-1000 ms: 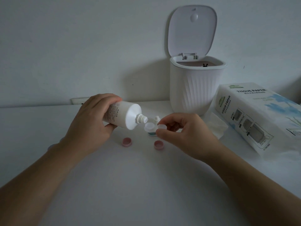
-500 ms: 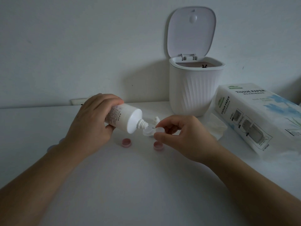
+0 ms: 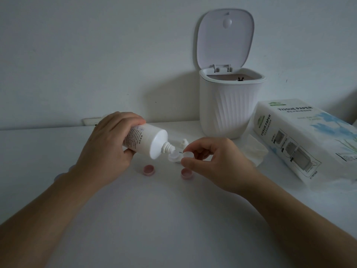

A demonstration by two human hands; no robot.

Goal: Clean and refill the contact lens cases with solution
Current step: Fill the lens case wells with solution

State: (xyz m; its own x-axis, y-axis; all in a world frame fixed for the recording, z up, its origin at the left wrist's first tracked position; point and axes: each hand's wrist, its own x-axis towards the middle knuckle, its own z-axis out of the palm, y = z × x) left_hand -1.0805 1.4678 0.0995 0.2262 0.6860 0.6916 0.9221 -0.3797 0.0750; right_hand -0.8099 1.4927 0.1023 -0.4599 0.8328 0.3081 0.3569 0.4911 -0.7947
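Observation:
My left hand [image 3: 108, 144] grips a white solution bottle [image 3: 146, 141], tilted down to the right with its nozzle right over the left well of a white contact lens case [image 3: 174, 156]. My right hand [image 3: 216, 163] pinches the right well of that case between thumb and forefinger, holding it just above the table. Two pink caps [image 3: 149, 169] [image 3: 186, 174] lie open side up on the white table [image 3: 154, 219] below the hands. The bottle's small white cap [image 3: 183, 143] stands behind the case.
A white ribbed bin [image 3: 229, 107] with its lid up stands at the back. A tissue paper pack [image 3: 301, 140] lies to the right, with a loose tissue [image 3: 253, 151] beside it. A wall socket plate [image 3: 90, 120] sits behind my left hand.
The bottle has tipped further down and its nozzle has closed in on the case's left well. Both hands and the case have sunk slightly toward the table.

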